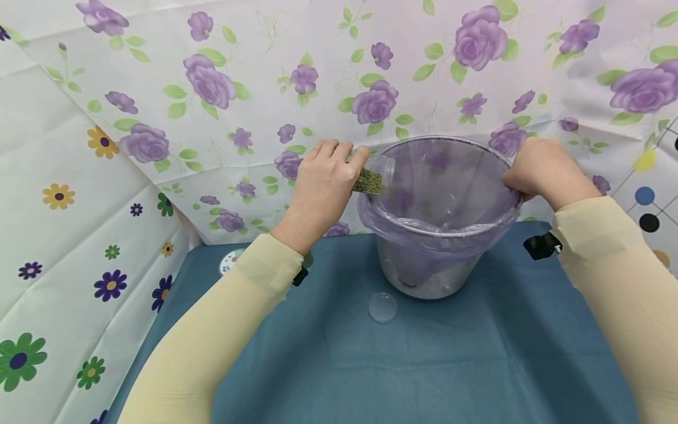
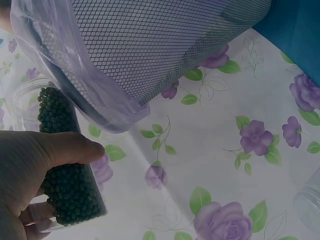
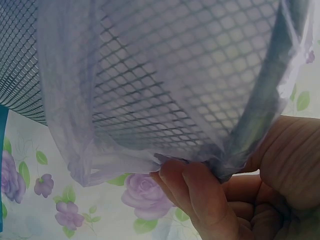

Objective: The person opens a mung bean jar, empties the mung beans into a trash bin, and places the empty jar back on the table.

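Standing close by, watching the bin. Bin (image 1: 424, 285): metal mesh, upright on the blue cloth (image 1: 424, 377), lined with a thin purple bag (image 1: 479, 242) whose top is folded out over the rim.

At the bin's left rim: clear jar (image 1: 388, 166), uncapped, tipped on its side, mouth toward the bin's opening. Small green beans (image 1: 369, 181) inside, lying along its lower wall and reaching near the mouth. Left hand (image 1: 325, 176) grips the jar, fingers wrapped over it.

At the bin's right rim: right hand (image 1: 542, 168), fingers curled, gripping rim and bag edge together.

In front of the bin, well clear of its base: round clear lid (image 1: 383, 308), flat on the cloth. Well left of the bin: round item with a printed top (image 1: 230, 261), half hidden by a sleeve (image 1: 233, 318); a clear container (image 2: 309, 202), partly seen, contents unclear.
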`<state>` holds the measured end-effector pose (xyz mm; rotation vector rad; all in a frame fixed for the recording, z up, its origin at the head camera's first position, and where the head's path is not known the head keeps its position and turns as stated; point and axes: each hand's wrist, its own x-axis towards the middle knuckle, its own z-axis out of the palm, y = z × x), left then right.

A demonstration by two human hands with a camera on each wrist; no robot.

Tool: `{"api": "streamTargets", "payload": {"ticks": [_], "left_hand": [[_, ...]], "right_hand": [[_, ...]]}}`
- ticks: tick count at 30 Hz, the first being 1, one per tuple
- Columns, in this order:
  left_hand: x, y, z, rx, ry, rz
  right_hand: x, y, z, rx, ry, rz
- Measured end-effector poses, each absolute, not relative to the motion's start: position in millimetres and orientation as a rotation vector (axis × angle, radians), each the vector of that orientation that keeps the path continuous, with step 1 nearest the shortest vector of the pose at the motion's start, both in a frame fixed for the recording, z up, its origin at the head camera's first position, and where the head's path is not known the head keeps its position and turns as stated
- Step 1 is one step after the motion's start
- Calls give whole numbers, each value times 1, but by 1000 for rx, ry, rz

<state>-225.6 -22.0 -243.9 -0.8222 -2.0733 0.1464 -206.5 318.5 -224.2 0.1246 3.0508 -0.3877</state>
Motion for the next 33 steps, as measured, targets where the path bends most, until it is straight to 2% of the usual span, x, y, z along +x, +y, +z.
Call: {"api": "streamTargets", "payload": {"ticks": [33], "left_hand": [[-225, -20, -244, -829, -2076, 169]], "right_hand": [[-207, 318, -224, 130, 3040, -377]]}}
